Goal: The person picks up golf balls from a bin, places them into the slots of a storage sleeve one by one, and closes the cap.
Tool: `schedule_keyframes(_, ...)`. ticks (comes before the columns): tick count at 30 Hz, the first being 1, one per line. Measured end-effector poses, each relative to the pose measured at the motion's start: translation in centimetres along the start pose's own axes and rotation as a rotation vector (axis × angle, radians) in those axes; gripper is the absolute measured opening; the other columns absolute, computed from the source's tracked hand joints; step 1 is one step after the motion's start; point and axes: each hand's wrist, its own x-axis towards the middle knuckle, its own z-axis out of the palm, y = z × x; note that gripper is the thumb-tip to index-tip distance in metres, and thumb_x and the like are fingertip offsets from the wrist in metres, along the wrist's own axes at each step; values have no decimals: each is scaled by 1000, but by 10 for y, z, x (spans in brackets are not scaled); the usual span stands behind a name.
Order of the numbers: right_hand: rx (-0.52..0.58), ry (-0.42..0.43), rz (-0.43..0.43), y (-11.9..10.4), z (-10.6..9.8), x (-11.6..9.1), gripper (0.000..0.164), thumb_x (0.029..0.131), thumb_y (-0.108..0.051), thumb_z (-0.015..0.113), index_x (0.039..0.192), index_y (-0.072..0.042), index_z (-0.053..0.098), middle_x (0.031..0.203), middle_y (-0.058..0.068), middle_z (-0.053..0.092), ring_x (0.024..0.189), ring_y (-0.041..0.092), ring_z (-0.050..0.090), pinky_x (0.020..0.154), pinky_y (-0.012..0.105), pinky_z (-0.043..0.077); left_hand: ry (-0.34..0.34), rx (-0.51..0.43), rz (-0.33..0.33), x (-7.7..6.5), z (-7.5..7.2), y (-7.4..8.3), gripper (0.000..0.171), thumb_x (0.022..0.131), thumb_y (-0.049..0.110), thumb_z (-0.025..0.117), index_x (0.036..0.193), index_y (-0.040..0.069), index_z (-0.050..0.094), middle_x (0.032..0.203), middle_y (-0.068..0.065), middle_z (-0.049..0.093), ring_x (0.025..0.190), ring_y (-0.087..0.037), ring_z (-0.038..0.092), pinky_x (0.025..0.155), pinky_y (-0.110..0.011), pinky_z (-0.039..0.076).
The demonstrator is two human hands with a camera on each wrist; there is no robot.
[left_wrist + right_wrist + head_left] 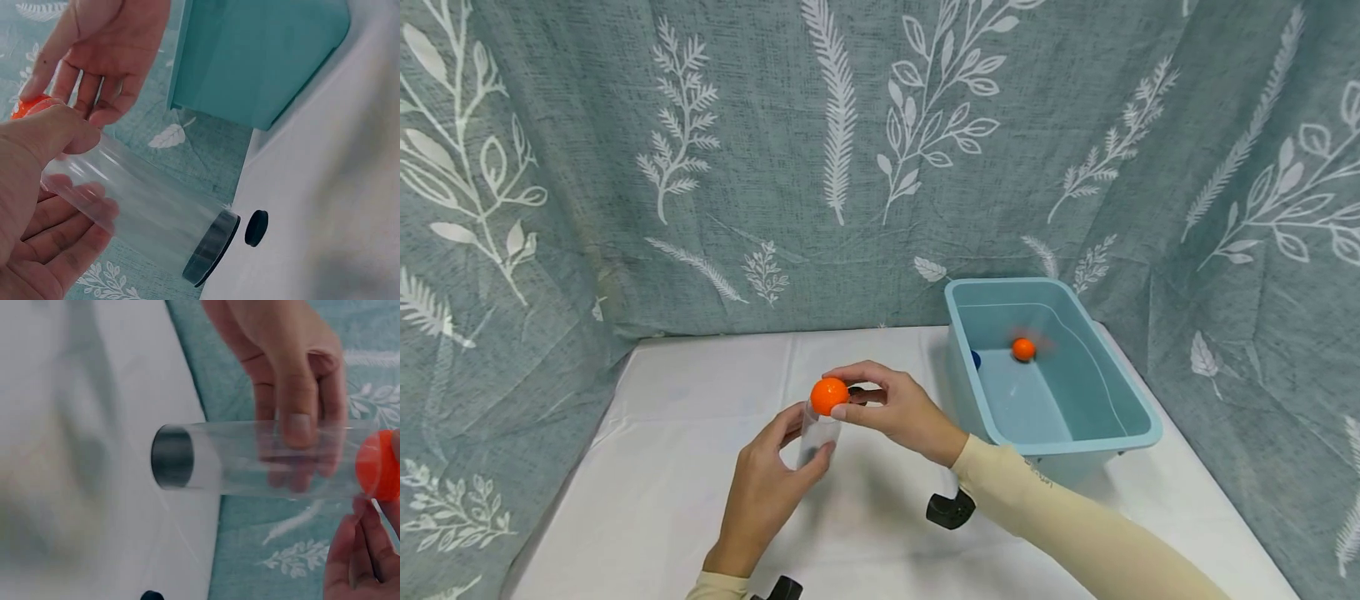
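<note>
My left hand [767, 475] grips a clear plastic tube [156, 200], thumb on one side and fingers on the other. A black cap [173, 456] closes the tube's lower end. At its upper mouth sits an orange ball [829, 397], which my right hand [895, 410] pinches between thumb and fingers. Part of the ball shows through the clear wall, just inside the rim, in the right wrist view. Beyond the tube's capped end, a loose black cap [256, 228] lies on the white table; in the head view the right fingers partly cover it.
To the right stands a teal plastic bin [1120, 392] holding another orange ball [1023, 349] and a dark blue ball [976, 359], half hidden by the bin's wall. A patterned green curtain [760, 167] hangs behind the white-covered table [655, 467].
</note>
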Motion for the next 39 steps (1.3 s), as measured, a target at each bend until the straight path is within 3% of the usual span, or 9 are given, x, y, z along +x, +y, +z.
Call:
schedule_keyframes(5, 5, -17, -17, 5, 5, -1, 40, 94, -17, 74, 133, -15, 65, 127, -2, 64, 109, 22, 62, 99, 38, 52, 13, 15, 12, 1, -1, 2, 53, 82, 17, 85, 129, 5, 63, 118, -7, 71, 105, -22, 70, 93, -37, 55)
schedule_keyframes(17, 2, -15, -2, 10, 5, -4, 40, 95, -17, 73, 133, -13, 65, 128, 3, 64, 116, 25, 61, 99, 32, 51, 29, 24, 39, -1, 2, 0, 52, 80, 10, 85, 128, 6, 65, 117, -4, 72, 102, -20, 70, 86, -45, 57)
schedule_keyframes(23, 12, -5, 7, 10, 1, -6, 40, 95, -16, 73, 133, -10, 64, 130, 2, 64, 117, 22, 61, 99, 31, 51, 40, 37, 74, -2, 5, -2, 53, 77, 9, 86, 127, 7, 66, 116, -2, 72, 99, -17, 71, 84, -33, 56)
schedule_keyframes(27, 25, 4, 9, 4, -6, -8, 41, 95, -18, 72, 134, -8, 63, 134, 5, 63, 122, 24, 59, 100, 31, 51, 39, 34, 75, -4, 5, -1, 53, 77, 9, 86, 127, 8, 67, 113, 0, 73, 98, -16, 70, 85, -26, 53)
schedule_keyframes(32, 34, 24, 16, -6, -21, -10, 41, 96, -19, 72, 134, -8, 63, 136, 8, 62, 124, 25, 59, 99, 33, 52, 23, 44, 27, -6, 6, 0, 52, 79, 15, 86, 127, 12, 66, 112, 3, 72, 99, -13, 69, 85, -30, 53)
schedule_keyframes(39, -21, 69, 16, -19, -50, -15, 41, 97, -22, 70, 135, -10, 62, 134, 1, 63, 124, 20, 59, 102, 33, 50, 6, 38, 3, -8, 8, 0, 50, 80, 16, 85, 126, 14, 67, 111, 7, 72, 100, -9, 69, 84, -33, 53)
